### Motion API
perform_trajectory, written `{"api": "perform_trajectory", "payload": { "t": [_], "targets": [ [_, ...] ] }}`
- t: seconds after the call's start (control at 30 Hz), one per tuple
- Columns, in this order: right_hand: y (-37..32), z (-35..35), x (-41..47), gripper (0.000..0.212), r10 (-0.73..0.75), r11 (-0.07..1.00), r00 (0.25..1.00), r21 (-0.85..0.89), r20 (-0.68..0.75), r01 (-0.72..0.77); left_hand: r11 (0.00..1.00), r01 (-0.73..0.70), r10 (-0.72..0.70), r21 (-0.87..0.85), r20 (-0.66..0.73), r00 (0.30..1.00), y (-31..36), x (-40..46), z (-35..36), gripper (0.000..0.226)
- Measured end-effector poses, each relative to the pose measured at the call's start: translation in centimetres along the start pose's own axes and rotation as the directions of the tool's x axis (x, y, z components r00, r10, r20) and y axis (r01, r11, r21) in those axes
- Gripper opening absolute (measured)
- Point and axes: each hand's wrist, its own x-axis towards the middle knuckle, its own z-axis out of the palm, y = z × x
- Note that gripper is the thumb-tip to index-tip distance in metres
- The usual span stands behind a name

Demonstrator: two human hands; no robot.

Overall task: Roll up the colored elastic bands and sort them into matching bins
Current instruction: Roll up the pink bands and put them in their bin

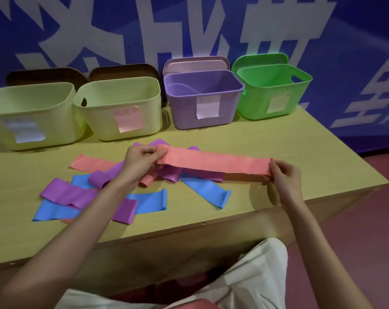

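At centre frame, a salmon-pink elastic band (213,162) is stretched flat and nearly level above the wooden table (289,150), held at both ends. The left hand (142,160) reaches in from the lower left with the forearm extended diagonally; its thumb and curled fingers pinch the band's left end. The right hand (283,175) enters from the lower right, its fingertips pinching the band's right end, the remaining fingers loosely bent. Below the held band, a loose heap of purple bands (70,194), blue bands (202,189) and another pink band (88,163) lies overlapping on the table. Along the upper part of the frame stand four bins in a row: two pale yellow bins (117,108), a purple bin (202,99) and a green bin (271,90), each bearing a paper label (208,105) whose writing is too blurred to read. Large white characters cross the blue wall (356,63) behind, cropped and not legible as words.
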Motion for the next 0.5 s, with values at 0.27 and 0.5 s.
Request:
{"api": "perform_trajectory", "payload": {
  "t": [0.27,0.5],
  "targets": [
    [0.5,-2.3,0.8,0.017,-0.015,1.0,0.998,-0.016,-0.064,0.014,0.985,-0.051,0.053,0.168,-0.007,0.999,0.8,5.0,2.6,0.011],
    [0.2,-4.0,0.6,0.029,-0.082,0.99,0.996,-0.114,0.033,0.085,0.743,-0.373,0.326,0.556,0.187,0.927,3.2,9.2,9.2,0.014]
  ]
}}
